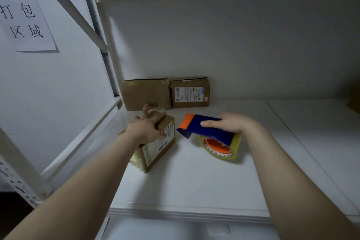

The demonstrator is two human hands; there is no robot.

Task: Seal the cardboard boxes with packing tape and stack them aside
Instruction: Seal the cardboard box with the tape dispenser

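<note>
Left hand (147, 129) lies spread over the top of the small cardboard box (155, 150), fingers fairly straight and splayed, thumb down the labelled side, pressing rather than gripping. The box sits skewed on the white shelf (194, 181), near the left rail.

Right hand (231, 122) is wrapped round the blue tape dispenser (206, 128), whose orange nose points toward the box but stands apart from it; the tape roll (220, 151) hangs below.

To tape well, the left palm should probably keep the flaps flat and the box from sliding, while the dispenser nose lands on the far edge and pulls straight along the seam. A glossy strip on the near left face may already be tape; I cannot tell whether the top seam is closed.

Two boxes (146, 94) stand side by side against the back wall, touching, likely the stacking spot.
</note>
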